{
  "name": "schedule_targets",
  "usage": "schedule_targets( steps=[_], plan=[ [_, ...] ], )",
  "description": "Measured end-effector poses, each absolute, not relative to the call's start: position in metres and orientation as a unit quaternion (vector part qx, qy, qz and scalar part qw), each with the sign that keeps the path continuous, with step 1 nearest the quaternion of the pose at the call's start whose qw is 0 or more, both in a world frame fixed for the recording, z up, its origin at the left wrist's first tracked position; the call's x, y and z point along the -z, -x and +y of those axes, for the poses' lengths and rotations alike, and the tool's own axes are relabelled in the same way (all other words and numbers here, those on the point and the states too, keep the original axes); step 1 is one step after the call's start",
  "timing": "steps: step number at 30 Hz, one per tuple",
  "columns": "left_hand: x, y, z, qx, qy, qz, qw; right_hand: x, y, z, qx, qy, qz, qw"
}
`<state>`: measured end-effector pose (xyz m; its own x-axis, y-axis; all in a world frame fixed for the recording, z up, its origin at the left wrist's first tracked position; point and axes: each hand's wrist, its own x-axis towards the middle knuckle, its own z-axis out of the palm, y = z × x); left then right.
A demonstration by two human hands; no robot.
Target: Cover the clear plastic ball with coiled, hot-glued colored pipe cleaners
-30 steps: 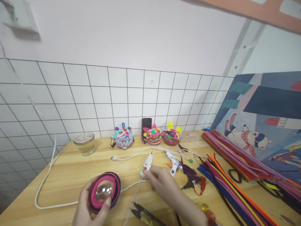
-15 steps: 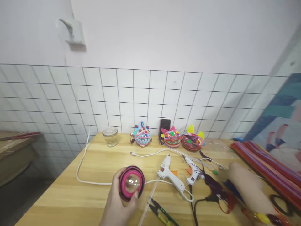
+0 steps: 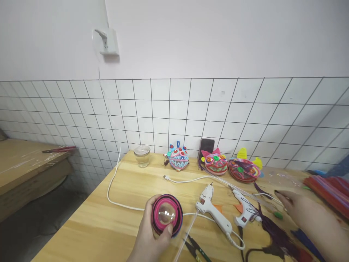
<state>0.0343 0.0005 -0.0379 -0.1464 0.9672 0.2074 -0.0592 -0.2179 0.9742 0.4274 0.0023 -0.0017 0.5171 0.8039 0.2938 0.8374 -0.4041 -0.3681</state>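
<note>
My left hand (image 3: 152, 233) is closed around a round piece with pink and black rings and a clear dome (image 3: 166, 214) in its middle, held above the table front. On the right, my right hand (image 3: 308, 214) hovers over the table with its fingers pinched together. A small dark tip shows at those fingertips, but I cannot make out what it is. A green bead-like piece (image 3: 278, 215) lies just below that hand, beside dark purple strands (image 3: 275, 229). Two white glue guns (image 3: 215, 213) lie between my hands. Dark-bladed snips (image 3: 195, 247) are near my left hand.
Along the tiled wall stand a glass cup (image 3: 142, 157), several decorated round creatures (image 3: 178, 158) and a phone (image 3: 207, 146). A white cable (image 3: 117, 204) crosses the wooden table. Striped red fabric (image 3: 329, 193) lies at the right. Another table (image 3: 24, 156) stands at left.
The view has turned left, so the table items appear farther right. My right hand has risen from the beads at the lower right and is now pinched. My left hand keeps the round piece.
</note>
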Motion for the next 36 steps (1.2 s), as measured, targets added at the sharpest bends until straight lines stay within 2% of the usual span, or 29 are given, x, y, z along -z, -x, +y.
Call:
schedule_targets(
  steps=[6, 9, 11, 17, 21, 25, 31, 36],
  plan=[
    [0.035, -0.034, -0.002, -0.593, -0.423, 0.388, 0.565, -0.012, -0.369, 0.012, -0.103, 0.741, -0.628, 0.214],
    [0.032, -0.032, -0.002, -0.589, -0.412, 0.383, 0.581, -0.022, -0.319, -0.002, -0.164, 0.677, -0.685, 0.212],
    [0.031, -0.031, -0.002, -0.586, -0.41, 0.378, 0.587, -0.023, -0.288, -0.01, -0.253, 0.617, -0.717, 0.202],
    [0.028, -0.028, -0.002, -0.569, -0.439, 0.363, 0.593, -0.004, -0.25, -0.017, -0.396, 0.567, -0.688, 0.22],
    [0.026, -0.029, -0.006, -0.542, -0.491, 0.385, 0.563, -0.005, -0.248, -0.02, -0.332, 0.551, -0.738, 0.202],
    [0.025, -0.031, -0.009, -0.505, -0.528, 0.414, 0.542, -0.018, -0.24, -0.026, -0.226, 0.501, -0.801, 0.238],
    [0.02, -0.032, -0.011, -0.501, -0.54, 0.435, 0.518, -0.031, -0.231, -0.032, -0.236, 0.466, -0.819, 0.238],
    [0.022, -0.032, -0.007, -0.45, -0.591, 0.428, 0.514, -0.025, -0.232, -0.029, -0.234, 0.45, -0.832, 0.226]
  ],
)
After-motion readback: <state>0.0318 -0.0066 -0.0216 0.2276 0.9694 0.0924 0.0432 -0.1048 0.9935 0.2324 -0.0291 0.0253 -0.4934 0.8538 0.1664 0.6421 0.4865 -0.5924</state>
